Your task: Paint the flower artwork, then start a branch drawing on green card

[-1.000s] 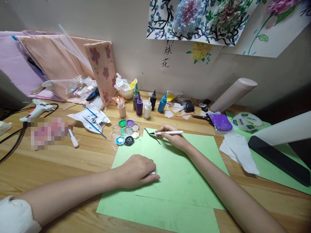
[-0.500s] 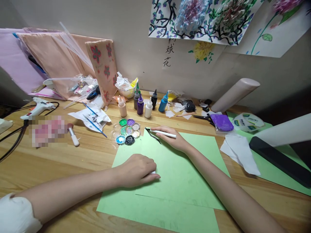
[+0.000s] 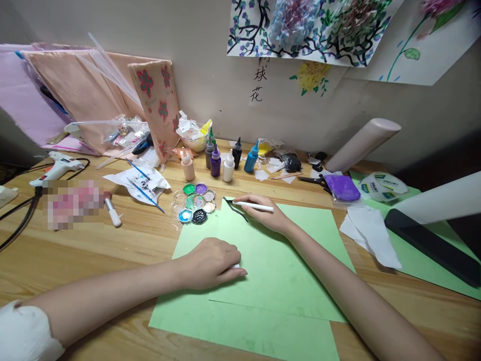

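Note:
My right hand (image 3: 259, 210) is closed round a slim white-handled paintbrush (image 3: 255, 205), its dark tip touching the upper left corner of the light green sheet (image 3: 285, 281). Black strokes (image 3: 238, 214) run down and right from that corner, beside my fingers. My left hand (image 3: 214, 263) rests on the left part of the sheet with curled fingers. A bit of something white (image 3: 235, 265) peeks out between thumb and fingers; most of it is hidden. Just beyond the sheet's corner is a flower-shaped clear palette (image 3: 194, 201) with green, purple, blue, black and pale paints.
Paint bottles (image 3: 228, 166) stand behind the palette. Two blue brushes (image 3: 146, 186) lie on a stained tissue to the left, near a glue gun (image 3: 58, 168). On the right are scissors (image 3: 313, 180), a purple packet (image 3: 341, 187), white tissue (image 3: 370, 235) and a black bar (image 3: 428, 245).
The whole view has shifted slightly. Both hands keep nearly the same place and grip, with the brush tip still at the sheet's upper left corner.

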Available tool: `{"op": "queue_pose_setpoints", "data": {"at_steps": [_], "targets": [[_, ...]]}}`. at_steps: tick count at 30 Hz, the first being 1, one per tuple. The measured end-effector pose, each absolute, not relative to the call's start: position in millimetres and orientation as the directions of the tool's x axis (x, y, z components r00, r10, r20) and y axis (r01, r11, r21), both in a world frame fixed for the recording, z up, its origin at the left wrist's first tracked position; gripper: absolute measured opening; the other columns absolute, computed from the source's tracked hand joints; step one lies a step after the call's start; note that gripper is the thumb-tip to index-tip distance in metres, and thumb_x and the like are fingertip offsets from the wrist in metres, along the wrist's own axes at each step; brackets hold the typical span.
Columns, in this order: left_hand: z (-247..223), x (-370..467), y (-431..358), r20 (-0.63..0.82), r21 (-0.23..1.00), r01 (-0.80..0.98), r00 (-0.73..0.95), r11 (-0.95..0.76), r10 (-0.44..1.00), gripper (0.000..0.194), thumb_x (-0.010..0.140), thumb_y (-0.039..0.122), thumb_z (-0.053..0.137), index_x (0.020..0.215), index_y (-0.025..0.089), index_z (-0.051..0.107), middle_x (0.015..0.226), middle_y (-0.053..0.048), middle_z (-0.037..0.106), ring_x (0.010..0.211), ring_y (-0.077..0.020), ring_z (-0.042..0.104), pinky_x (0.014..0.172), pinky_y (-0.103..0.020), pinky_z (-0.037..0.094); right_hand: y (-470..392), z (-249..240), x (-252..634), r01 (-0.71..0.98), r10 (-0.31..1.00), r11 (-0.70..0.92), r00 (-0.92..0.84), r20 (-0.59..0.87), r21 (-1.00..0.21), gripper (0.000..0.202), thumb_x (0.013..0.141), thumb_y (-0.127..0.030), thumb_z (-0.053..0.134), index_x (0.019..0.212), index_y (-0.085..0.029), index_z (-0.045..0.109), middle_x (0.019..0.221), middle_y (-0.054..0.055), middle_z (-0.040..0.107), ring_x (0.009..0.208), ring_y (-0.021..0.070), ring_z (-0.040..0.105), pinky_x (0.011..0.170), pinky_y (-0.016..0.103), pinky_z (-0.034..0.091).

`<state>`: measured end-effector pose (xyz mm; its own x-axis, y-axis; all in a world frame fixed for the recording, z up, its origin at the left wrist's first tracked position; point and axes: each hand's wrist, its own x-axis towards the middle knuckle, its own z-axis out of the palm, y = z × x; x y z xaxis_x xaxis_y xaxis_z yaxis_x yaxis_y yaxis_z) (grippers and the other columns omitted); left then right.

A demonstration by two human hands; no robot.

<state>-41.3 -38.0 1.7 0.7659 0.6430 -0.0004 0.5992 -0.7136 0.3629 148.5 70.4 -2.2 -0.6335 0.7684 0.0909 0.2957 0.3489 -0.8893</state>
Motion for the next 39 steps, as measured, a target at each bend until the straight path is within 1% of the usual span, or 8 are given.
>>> {"op": "queue_pose_setpoints", "data": {"at_steps": [7, 19, 23, 28, 33, 39], "targets": [[2, -42, -38, 0.013, 0.358, 0.598, 0.765, -0.717, 0.644, 0.035, 0.095, 0.041, 0.035, 0.071, 0.018, 0.046, 0.069, 0.001, 0.058, 0.060, -0.0122, 0.051, 0.054, -0.028, 0.025, 71, -2, 150, 0.297, 0.787, 0.297, -0.615, 0.056, -0.908, 0.026, 0.083, -0.028, 0.050, 0.103, -0.018, 0.063, 0.099, 0.006, 0.066, 0.077, 0.0149, 0.056, 0.065, 0.026, 0.041], [3, -41, -37, 0.007, 0.363, 0.597, 0.766, -0.716, 0.642, 0.035, 0.094, 0.041, 0.036, 0.070, 0.018, 0.046, 0.069, 0.001, 0.058, 0.060, -0.0120, 0.051, 0.053, -0.028, 0.025, 73, -6, 151, 0.291, 0.798, 0.246, -0.602, 0.022, -0.925, 0.020, 0.080, -0.020, 0.050, 0.095, -0.016, 0.063, 0.096, 0.006, 0.066, 0.083, 0.0168, 0.057, 0.070, 0.028, 0.041], [3, -41, -37, 0.004, 0.360, 0.598, 0.766, -0.716, 0.643, 0.035, 0.095, 0.041, 0.035, 0.071, 0.018, 0.046, 0.069, 0.001, 0.057, 0.060, -0.0121, 0.051, 0.054, -0.028, 0.025, 74, -6, 151, 0.278, 0.795, 0.238, -0.606, 0.023, -0.931, 0.018, 0.078, -0.018, 0.050, 0.090, -0.016, 0.063, 0.091, 0.005, 0.065, 0.080, 0.0157, 0.057, 0.069, 0.027, 0.041], [2, -42, -37, 0.006, 0.360, 0.598, 0.766, -0.716, 0.643, 0.035, 0.095, 0.041, 0.035, 0.071, 0.018, 0.046, 0.069, 0.001, 0.057, 0.060, -0.0119, 0.051, 0.053, -0.028, 0.025, 76, -6, 151, 0.268, 0.803, 0.201, -0.596, 0.002, -0.942, 0.014, 0.077, -0.018, 0.050, 0.083, -0.015, 0.063, 0.081, 0.003, 0.064, 0.074, 0.0141, 0.057, 0.066, 0.026, 0.041], [2, -41, -37, 0.005, 0.358, 0.595, 0.769, -0.719, 0.639, 0.035, 0.095, 0.042, 0.035, 0.071, 0.018, 0.046, 0.069, 0.001, 0.057, 0.060, -0.0120, 0.051, 0.053, -0.028, 0.025, 79, -10, 151, 0.243, 0.806, 0.157, -0.591, -0.018, -0.957, 0.012, 0.076, -0.019, 0.050, 0.080, -0.015, 0.061, 0.076, 0.003, 0.063, 0.072, 0.0148, 0.058, 0.065, 0.027, 0.043], [1, -41, -37, 0.002, 0.357, 0.597, 0.769, -0.718, 0.640, 0.035, 0.095, 0.042, 0.035, 0.071, 0.018, 0.046, 0.069, 0.001, 0.057, 0.060, -0.0121, 0.050, 0.053, -0.028, 0.024, 80, -12, 152, 0.270, 0.808, 0.194, -0.589, -0.002, -0.943, 0.012, 0.074, -0.017, 0.049, 0.077, -0.016, 0.061, 0.071, 0.002, 0.061, 0.067, 0.0137, 0.055, 0.061, 0.025, 0.040]]}}
